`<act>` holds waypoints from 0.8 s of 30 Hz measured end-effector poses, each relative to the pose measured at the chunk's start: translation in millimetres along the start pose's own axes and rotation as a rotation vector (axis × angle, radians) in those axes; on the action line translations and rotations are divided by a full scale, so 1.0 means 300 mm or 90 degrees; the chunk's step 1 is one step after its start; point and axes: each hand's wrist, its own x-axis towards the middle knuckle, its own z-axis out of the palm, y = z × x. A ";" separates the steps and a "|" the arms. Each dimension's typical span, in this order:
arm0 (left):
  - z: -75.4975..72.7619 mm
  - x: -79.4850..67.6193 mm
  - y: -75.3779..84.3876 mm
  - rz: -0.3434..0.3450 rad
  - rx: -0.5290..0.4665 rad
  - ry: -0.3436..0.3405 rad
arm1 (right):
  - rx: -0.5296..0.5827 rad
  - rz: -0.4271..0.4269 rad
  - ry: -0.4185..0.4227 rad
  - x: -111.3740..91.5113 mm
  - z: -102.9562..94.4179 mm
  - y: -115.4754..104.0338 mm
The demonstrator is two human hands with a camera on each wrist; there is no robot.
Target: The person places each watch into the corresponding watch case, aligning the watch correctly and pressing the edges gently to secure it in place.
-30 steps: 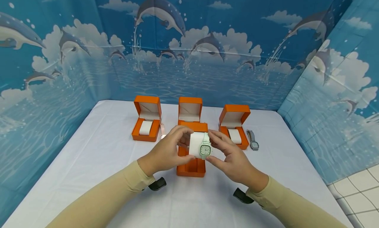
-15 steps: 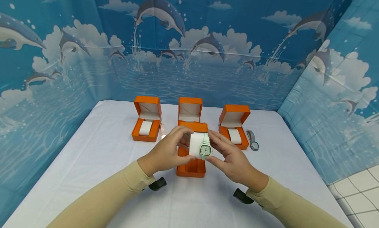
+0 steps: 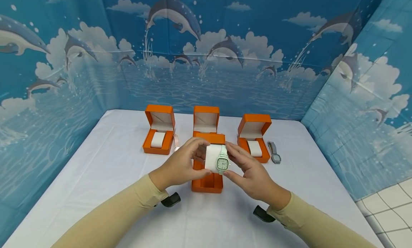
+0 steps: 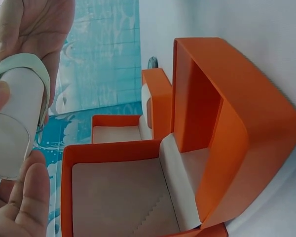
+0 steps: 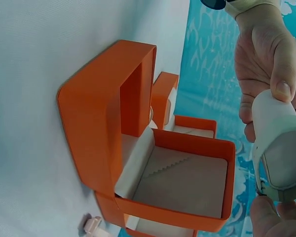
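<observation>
In the head view, my left hand (image 3: 182,161) holds one end of a white watch cushion (image 3: 211,158), thumb below and fingers above. A pale mint-green watch (image 3: 222,163) with a squarish dial wraps the cushion's right end. My right hand (image 3: 255,172) grips that end, fingertips at the top of the strap and thumb at its lower part. Both hands hold the cushion above an open orange watch box (image 3: 207,188), whose compartment has no cushion in it. The right wrist view shows the green strap (image 5: 281,129) looped around the cushion (image 5: 268,109).
Behind stand three more open orange boxes: left (image 3: 157,147), middle (image 3: 206,120) and right (image 3: 254,153). White cushions show in the left and right ones. A pink watch (image 3: 176,141) lies beside the left box, a grey watch (image 3: 274,153) beside the right one.
</observation>
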 end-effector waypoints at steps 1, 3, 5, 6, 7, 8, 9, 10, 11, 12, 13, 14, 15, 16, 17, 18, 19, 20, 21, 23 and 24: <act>-0.001 -0.001 0.001 -0.001 -0.004 -0.001 | 0.001 0.000 0.000 0.000 0.000 0.000; -0.002 -0.002 0.001 -0.002 -0.014 -0.003 | 0.003 0.000 -0.001 -0.001 0.000 0.000; -0.004 -0.002 0.001 -0.003 -0.022 -0.004 | 0.006 0.001 -0.002 -0.001 0.000 0.000; -0.004 -0.003 0.001 -0.004 -0.024 -0.004 | 0.008 0.002 -0.003 -0.001 -0.001 -0.001; -0.005 -0.003 0.001 -0.004 -0.026 -0.004 | 0.009 0.001 -0.004 -0.002 -0.001 -0.001; -0.005 -0.003 0.000 -0.005 -0.026 -0.004 | 0.007 0.000 -0.005 -0.002 -0.001 -0.001; -0.007 -0.003 0.001 -0.005 -0.026 -0.005 | 0.006 0.001 -0.005 -0.002 -0.002 -0.002; -0.008 -0.004 0.001 -0.005 -0.027 -0.005 | 0.004 0.001 -0.006 -0.003 -0.002 -0.002; -0.009 -0.004 0.002 -0.005 -0.026 -0.005 | 0.002 0.001 -0.006 -0.003 -0.002 -0.002; -0.010 -0.004 0.002 -0.005 -0.026 -0.006 | 0.001 0.001 -0.007 -0.004 -0.002 -0.002; -0.011 -0.004 0.001 -0.005 -0.025 -0.007 | -0.003 0.000 -0.007 -0.005 -0.002 -0.002; -0.012 -0.004 0.001 -0.005 -0.025 -0.009 | -0.008 0.000 -0.007 -0.006 -0.001 -0.002; -0.012 -0.003 0.001 -0.004 -0.026 -0.009 | -0.014 -0.001 -0.006 -0.007 -0.001 -0.002; -0.013 -0.003 -0.001 -0.005 -0.026 -0.010 | -0.021 -0.003 -0.005 -0.008 -0.001 -0.002; -0.013 -0.003 -0.001 -0.005 -0.026 -0.010 | -0.027 -0.006 -0.004 -0.009 0.000 -0.002; -0.013 -0.003 -0.002 -0.005 -0.028 -0.011 | -0.033 -0.011 -0.002 -0.009 0.001 -0.001; -0.013 -0.003 -0.003 -0.005 -0.029 -0.011 | -0.040 -0.016 0.000 -0.010 0.002 0.000; -0.013 -0.003 -0.003 -0.005 -0.031 -0.011 | -0.044 -0.020 0.001 -0.011 0.003 0.000; -0.013 -0.003 -0.004 -0.005 -0.032 -0.012 | -0.047 -0.023 0.002 -0.011 0.004 0.001; -0.014 -0.003 -0.006 -0.003 -0.033 -0.013 | -0.051 -0.029 0.002 -0.013 0.005 0.002; -0.014 -0.003 -0.006 -0.001 -0.033 -0.013 | -0.052 -0.029 0.001 -0.013 0.005 0.002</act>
